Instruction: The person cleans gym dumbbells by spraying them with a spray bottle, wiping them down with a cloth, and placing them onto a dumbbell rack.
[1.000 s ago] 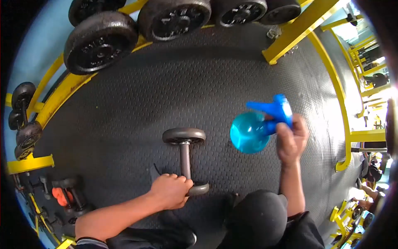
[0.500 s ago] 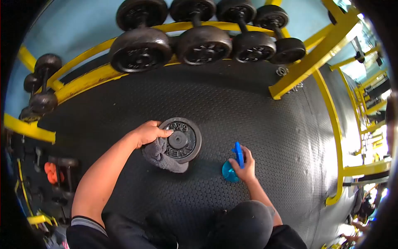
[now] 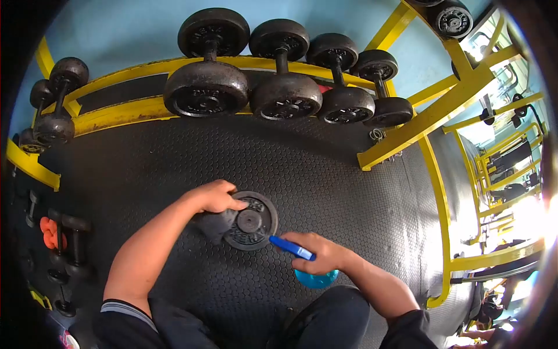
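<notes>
My left hand (image 3: 216, 198) grips the upper left rim of a round black weight plate (image 3: 250, 221), thumb on its raised lettering. A dark grey cloth (image 3: 215, 225) hangs below that hand, against the plate's left side. In my right hand (image 3: 321, 253) is a spray bottle (image 3: 317, 280) with a blue trigger head and a clear blue body. My fingers wrap round its neck, and the nozzle points left at the lower right edge of the plate. Whether the plate rests on the floor or is held up, I cannot tell.
Several black dumbbells (image 3: 206, 90) sit on a yellow rack (image 3: 125, 113) along the blue wall. A yellow frame (image 3: 439, 215) stands to the right. More dumbbells (image 3: 78, 244) and an orange-red item (image 3: 51, 232) lie at the left on the black textured mat (image 3: 325, 186).
My right hand has brought the spray bottle left and turned its nozzle to the plate. The cloth now shows less beside the plate. The view has tilted up and shifted slightly right.
</notes>
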A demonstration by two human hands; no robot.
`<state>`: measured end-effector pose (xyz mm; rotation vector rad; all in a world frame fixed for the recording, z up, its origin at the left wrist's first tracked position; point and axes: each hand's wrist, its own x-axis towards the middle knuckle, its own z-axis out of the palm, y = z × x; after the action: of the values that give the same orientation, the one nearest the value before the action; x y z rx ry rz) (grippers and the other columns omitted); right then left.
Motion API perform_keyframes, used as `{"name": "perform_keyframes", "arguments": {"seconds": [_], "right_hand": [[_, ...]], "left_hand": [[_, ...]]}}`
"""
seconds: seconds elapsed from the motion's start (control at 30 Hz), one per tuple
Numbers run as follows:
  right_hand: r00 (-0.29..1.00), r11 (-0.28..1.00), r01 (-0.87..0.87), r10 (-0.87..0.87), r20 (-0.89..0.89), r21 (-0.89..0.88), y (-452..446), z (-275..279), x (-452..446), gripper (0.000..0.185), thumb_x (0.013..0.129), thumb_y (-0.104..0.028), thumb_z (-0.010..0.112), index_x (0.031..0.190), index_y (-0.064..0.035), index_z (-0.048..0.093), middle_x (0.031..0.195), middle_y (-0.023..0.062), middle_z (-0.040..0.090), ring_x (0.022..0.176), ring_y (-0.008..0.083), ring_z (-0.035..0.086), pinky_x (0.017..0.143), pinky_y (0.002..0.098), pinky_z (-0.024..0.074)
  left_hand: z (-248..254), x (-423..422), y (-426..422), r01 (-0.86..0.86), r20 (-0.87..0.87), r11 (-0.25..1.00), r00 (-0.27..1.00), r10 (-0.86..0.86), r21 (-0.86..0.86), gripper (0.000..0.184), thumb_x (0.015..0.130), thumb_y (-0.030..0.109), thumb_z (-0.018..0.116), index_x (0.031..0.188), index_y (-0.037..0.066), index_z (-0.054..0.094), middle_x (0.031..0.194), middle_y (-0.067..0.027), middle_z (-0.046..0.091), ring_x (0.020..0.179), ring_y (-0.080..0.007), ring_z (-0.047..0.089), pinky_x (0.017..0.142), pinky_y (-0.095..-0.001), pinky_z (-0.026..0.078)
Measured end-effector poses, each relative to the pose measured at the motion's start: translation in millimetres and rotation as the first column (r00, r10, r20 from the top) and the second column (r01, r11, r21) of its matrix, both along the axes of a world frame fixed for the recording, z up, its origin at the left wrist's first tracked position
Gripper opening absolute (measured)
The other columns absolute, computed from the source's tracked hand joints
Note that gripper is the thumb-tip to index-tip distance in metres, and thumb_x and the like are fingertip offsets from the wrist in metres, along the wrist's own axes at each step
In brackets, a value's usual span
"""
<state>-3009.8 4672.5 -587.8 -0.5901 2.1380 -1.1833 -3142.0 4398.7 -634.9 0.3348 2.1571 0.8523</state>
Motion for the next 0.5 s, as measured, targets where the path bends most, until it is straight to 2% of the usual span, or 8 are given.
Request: {"name": "perform_keyframes", "arguments": {"seconds": [0.07, 0.1, 0.13, 0.23, 0.33, 0.4, 0.43, 0.5], "right_hand": [[0.995, 0.985, -0.064, 0.075, -0.071, 0.157, -6, -15, 6, 0.052, 0.073, -0.016, 0.06, 0.123, -0.0035, 0.051, 0.097, 0.016, 0.064, 0.084, 0.0308, 0.064, 0.077, 0.0391, 0.0498], [0.994, 0.96, -0.1, 0.083, 0.074, 0.263, -11, -3, 2, 0.058, 0.073, -0.02, 0.062, 0.126, -0.0024, 0.048, 0.098, 0.0232, 0.06, 0.093, 0.0379, 0.061, 0.084, 0.0447, 0.047], [0.992, 0.957, -0.115, 0.098, 0.079, 0.265, -13, 2, -1, 0.058, 0.073, -0.02, 0.062, 0.126, -0.0024, 0.048, 0.098, 0.0232, 0.06, 0.093, 0.0379, 0.061, 0.084, 0.0447, 0.047], [0.996, 0.931, 0.081, -0.059, -0.072, 0.357, -10, 5, -7, 0.053, 0.071, -0.02, 0.061, 0.12, -0.0014, 0.051, 0.086, 0.0223, 0.061, 0.084, 0.0388, 0.062, 0.077, 0.0446, 0.0486], [0.991, 0.891, 0.114, -0.072, -0.112, 0.439, -17, 5, -23, 0.05, 0.071, -0.018, 0.061, 0.116, -0.0006, 0.052, 0.087, 0.0226, 0.061, 0.084, 0.0387, 0.062, 0.077, 0.0446, 0.0482], [0.989, 0.914, 0.137, -0.108, -0.099, 0.381, -31, 8, -30, 0.046, 0.07, -0.018, 0.061, 0.111, -0.0001, 0.053, 0.089, 0.0226, 0.062, 0.086, 0.039, 0.062, 0.078, 0.0454, 0.0482], [0.989, 0.928, 0.089, -0.038, -0.144, 0.363, -42, 13, -32, 0.044, 0.07, -0.019, 0.061, 0.11, -0.0002, 0.054, 0.089, 0.0224, 0.061, 0.088, 0.0391, 0.062, 0.079, 0.0459, 0.0481], [0.983, 0.938, 0.042, 0.023, -0.184, 0.343, -58, 10, -36, 0.043, 0.07, -0.019, 0.062, 0.108, -0.0003, 0.054, 0.089, 0.0222, 0.061, 0.089, 0.0392, 0.062, 0.079, 0.0464, 0.0481]], "left_hand": [[3, 3, 11, -0.014, -0.044, 1.0, 0.999, 0.014, -0.003, 0.054, 0.081, 0.045, 0.067, 0.111, 0.0, 0.065, 0.106, -0.0185, 0.065, 0.099, -0.0267, 0.062, 0.085, -0.0361, 0.046], [4, 4, 13, -0.028, -0.041, 1.0, 0.999, 0.028, -0.003, 0.054, 0.081, 0.045, 0.067, 0.111, 0.0, 0.065, 0.106, -0.0185, 0.065, 0.099, -0.0267, 0.062, 0.085, -0.0361, 0.046], [5, 3, 15, -0.049, -0.013, 0.999, 0.999, 0.049, 0.02, 0.054, 0.084, 0.048, 0.064, 0.11, 0.0, 0.066, 0.106, -0.018, 0.066, 0.098, -0.0258, 0.062, 0.084, -0.0366, 0.046], [2, -3, 9, -0.063, 0.083, 0.997, 0.995, 0.06, 0.04, 0.057, 0.087, 0.053, 0.058, 0.108, 0.0, 0.066, 0.105, -0.0168, 0.066, 0.097, -0.0239, 0.062, 0.083, -0.038, 0.046], [-1, -9, 1, -0.073, 0.175, 0.996, 0.982, 0.065, 0.041, 0.058, 0.089, 0.055, 0.054, 0.109, 0.001, 0.066, 0.105, -0.015, 0.067, 0.097, -0.0219, 0.062, 0.084, -0.0379, 0.046], [-4, -11, -12, -0.139, 0.235, 0.989, 0.964, 0.124, 0.052, 0.058, 0.091, 0.054, 0.053, 0.11, 0.002, 0.066, 0.104, -0.0131, 0.067, 0.096, -0.0198, 0.062, 0.086, -0.0359, 0.047], [-18, -15, -19, -0.129, 0.18, 0.991, 0.976, 0.122, 0.029, 0.058, 0.091, 0.053, 0.053, 0.112, 0.001, 0.065, 0.106, -0.0129, 0.067, 0.095, -0.0198, 0.062, 0.086, -0.0352, 0.047], [-10, -15, -23, -0.178, 0.278, 0.982, 0.948, 0.155, 0.062, 0.059, 0.091, 0.053, 0.054, 0.115, 0.001, 0.064, 0.109, -0.0136, 0.066, 0.096, -0.0202, 0.062, 0.087, -0.0354, 0.047]]}}
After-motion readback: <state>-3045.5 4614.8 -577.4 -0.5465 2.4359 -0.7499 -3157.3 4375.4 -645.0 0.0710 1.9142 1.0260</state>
